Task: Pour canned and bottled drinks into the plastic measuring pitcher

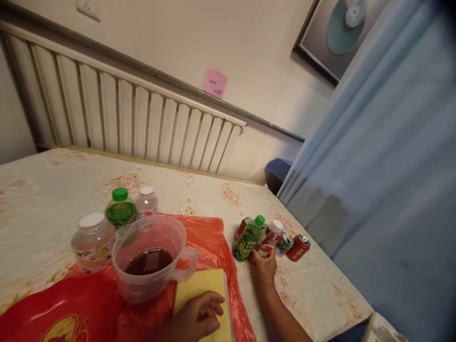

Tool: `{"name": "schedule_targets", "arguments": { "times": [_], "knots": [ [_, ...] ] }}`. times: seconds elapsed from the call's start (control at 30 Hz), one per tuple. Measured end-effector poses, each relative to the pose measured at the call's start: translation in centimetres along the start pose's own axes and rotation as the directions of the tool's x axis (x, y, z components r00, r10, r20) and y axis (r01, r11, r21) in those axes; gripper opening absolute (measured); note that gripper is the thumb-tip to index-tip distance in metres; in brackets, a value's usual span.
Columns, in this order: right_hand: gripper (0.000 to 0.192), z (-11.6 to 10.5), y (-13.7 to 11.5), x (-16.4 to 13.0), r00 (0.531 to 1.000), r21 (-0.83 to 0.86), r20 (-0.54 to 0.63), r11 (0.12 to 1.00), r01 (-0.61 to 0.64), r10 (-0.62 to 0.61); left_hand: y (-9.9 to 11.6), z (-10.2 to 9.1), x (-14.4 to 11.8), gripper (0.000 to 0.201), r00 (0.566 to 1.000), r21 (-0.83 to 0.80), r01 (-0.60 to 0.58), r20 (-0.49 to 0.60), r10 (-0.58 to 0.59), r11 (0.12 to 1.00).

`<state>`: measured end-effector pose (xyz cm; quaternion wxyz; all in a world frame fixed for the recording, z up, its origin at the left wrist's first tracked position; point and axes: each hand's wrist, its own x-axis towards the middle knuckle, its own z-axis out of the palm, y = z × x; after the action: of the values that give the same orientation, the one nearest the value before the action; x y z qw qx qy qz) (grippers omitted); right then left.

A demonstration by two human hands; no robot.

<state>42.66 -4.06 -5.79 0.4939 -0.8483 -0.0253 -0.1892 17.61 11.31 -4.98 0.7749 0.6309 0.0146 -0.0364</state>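
Note:
On the right side of the table, my right hand (266, 270) is closed around the lower part of a plastic bottle (271, 236) with a white cap and a red-and-white label. Right beside it stands a green drink bottle (248, 241) with a green cap. My left hand (201, 313) hangs over a yellow notebook (199, 281), its fingers loosely bent and apart, with nothing in them. A clear plastic measuring jug (142, 287) with a handle holds dark reddish-brown liquid, up and left of my left hand.
Several cans, including a red can (298, 248), surround the bottles. Left stand a wide white-capped jar (93, 242), a green-capped bottle (120, 209) and another white-capped jar (146, 201). A red tray (89, 297) lies in front, on red plastic sheeting (206, 232). A blue curtain (374, 156) hangs right.

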Motion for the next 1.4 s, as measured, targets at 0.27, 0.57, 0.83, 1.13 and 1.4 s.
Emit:
{"name": "schedule_targets", "arguments": {
  "times": [0.27, 0.57, 0.83, 1.13, 1.4],
  "knots": [
    [0.032, -1.3, 0.5, -0.7, 1.000, 0.008, 0.014, 1.000, 0.007, -0.007, -0.4, -0.2, 0.1, 0.044, 1.000, -0.001, -0.025, 0.005, 0.025, 1.000],
    [0.039, -2.5, 0.4, -1.5, 1.000, 0.016, 0.000, 1.000, -0.003, 0.003, -0.2, -0.1, -0.1, 0.043, 1.000, -0.010, -0.021, 0.000, 0.021, 1.000],
    [0.034, -4.8, -1.7, -3.9, 0.985, 0.041, 0.155, 0.997, 0.065, -0.070, 0.8, 0.5, 0.1, 0.032, 0.986, 0.025, -0.066, -0.150, 0.069, 0.997],
    [0.053, -9.8, -5.1, -7.1, 0.598, 0.161, 0.699, 0.901, 0.403, -0.392, 1.4, 1.2, -0.4, 0.060, 0.879, 0.154, -0.341, -0.299, 0.372, 0.927],
    [0.046, -10.4, -7.4, -7.9, 0.375, 0.201, 0.822, 0.834, 0.513, -0.429, 3.7, 1.4, -2.0, 0.033, 0.792, 0.544, -0.375, -0.233, 0.565, 0.750]
  ]
}}
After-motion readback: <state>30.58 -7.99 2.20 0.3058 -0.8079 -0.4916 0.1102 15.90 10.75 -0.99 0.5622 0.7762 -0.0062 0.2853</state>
